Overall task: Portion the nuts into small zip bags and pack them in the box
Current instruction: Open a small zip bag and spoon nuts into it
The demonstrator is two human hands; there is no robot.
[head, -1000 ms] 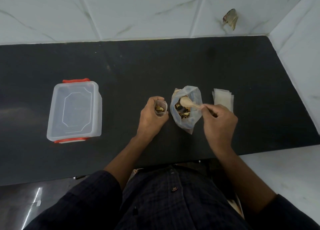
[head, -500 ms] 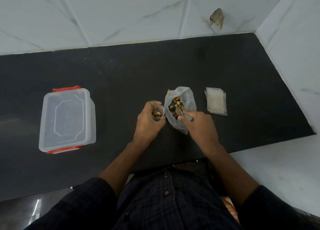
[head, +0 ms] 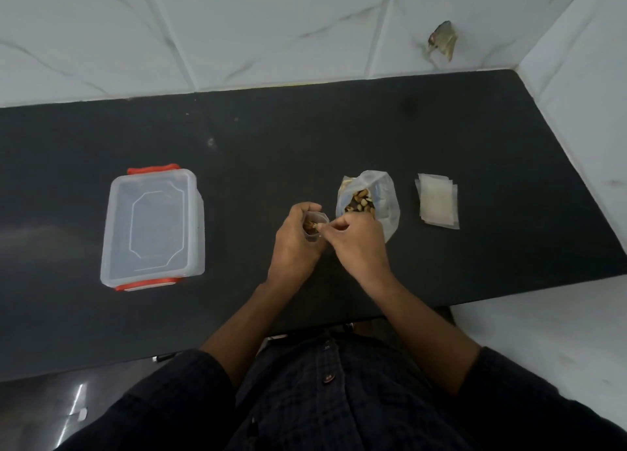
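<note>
My left hand (head: 294, 245) grips a small zip bag (head: 314, 227) held open, with a few nuts inside. My right hand (head: 356, 243) holds a wooden spoon, mostly hidden by its fingers, with the spoon's tip at the small bag's mouth. Just behind my right hand stands the large open plastic bag of nuts (head: 369, 199). A stack of empty small zip bags (head: 437, 204) lies to the right of it. The clear plastic box (head: 152, 225) with red latches sits closed at the left of the black table.
The black table (head: 305, 138) runs up to a white tiled wall at the back and on the right. Its front edge is close to my body. A small torn scrap (head: 442, 43) clings to the wall at the back right.
My right hand has brought the spoon out of the large nut bag and leftward to the mouth of the small bag. My left hand still holds that bag.
</note>
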